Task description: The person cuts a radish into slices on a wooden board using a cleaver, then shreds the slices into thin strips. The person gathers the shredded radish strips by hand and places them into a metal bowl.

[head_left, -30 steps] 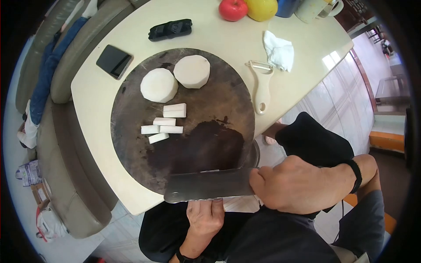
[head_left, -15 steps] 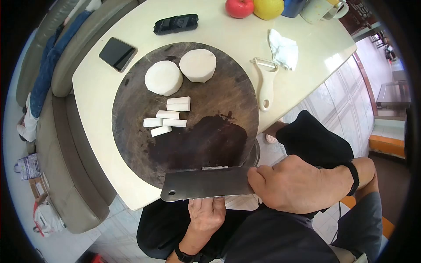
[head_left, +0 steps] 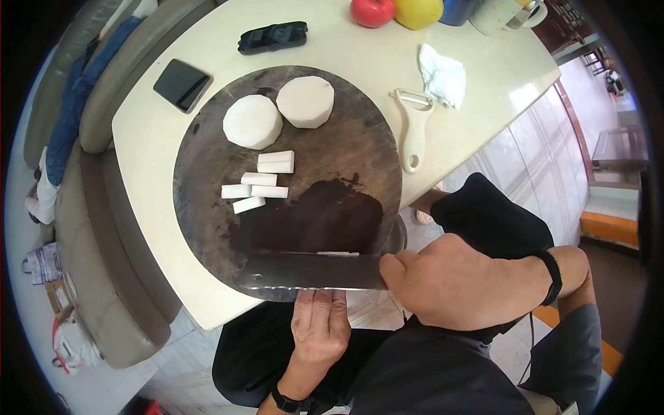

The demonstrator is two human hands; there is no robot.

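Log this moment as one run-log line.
right hand: grips cleaver at near edge of round cutting board | left hand: open below that edge, under the blade | board: two white rounds, cut sticks

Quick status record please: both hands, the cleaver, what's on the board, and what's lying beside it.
right hand: right hand closed around the handle of the cleaver
cleaver: blade lies across the near edge of the cutting board
left hand: left hand open, fingers extended just below the blade
on board: round white chunks, two at the far side; white sticks mid-board
beside board: peeler right, phone left
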